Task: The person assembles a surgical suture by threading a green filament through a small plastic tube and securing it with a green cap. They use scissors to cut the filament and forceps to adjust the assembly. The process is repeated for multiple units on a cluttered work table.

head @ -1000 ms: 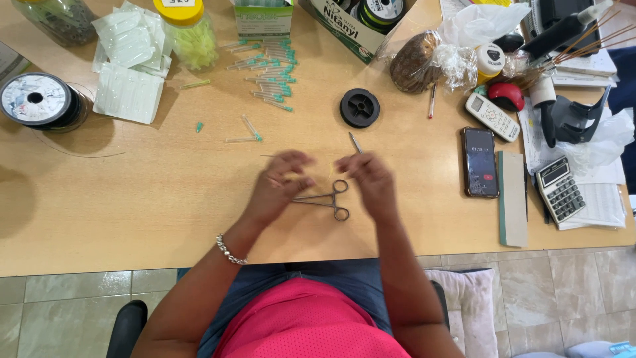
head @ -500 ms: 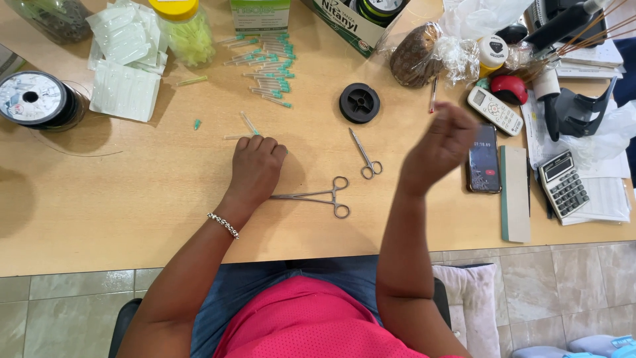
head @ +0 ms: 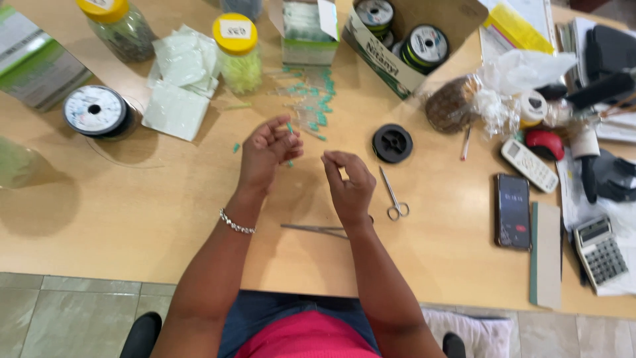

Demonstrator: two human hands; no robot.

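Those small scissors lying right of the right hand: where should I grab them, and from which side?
Take the small scissors by the finger loops, the end nearest the table's front edge. They lie flat with blades shut, tips pointing away towards the black spool. Come from above and from the near side, where the right hand is already beside them; the loops give more to pinch than the thin blades.

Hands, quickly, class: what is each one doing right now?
Left hand: curled, pinching a small green piece.
Right hand: fingertips pinched; contents cannot be told.
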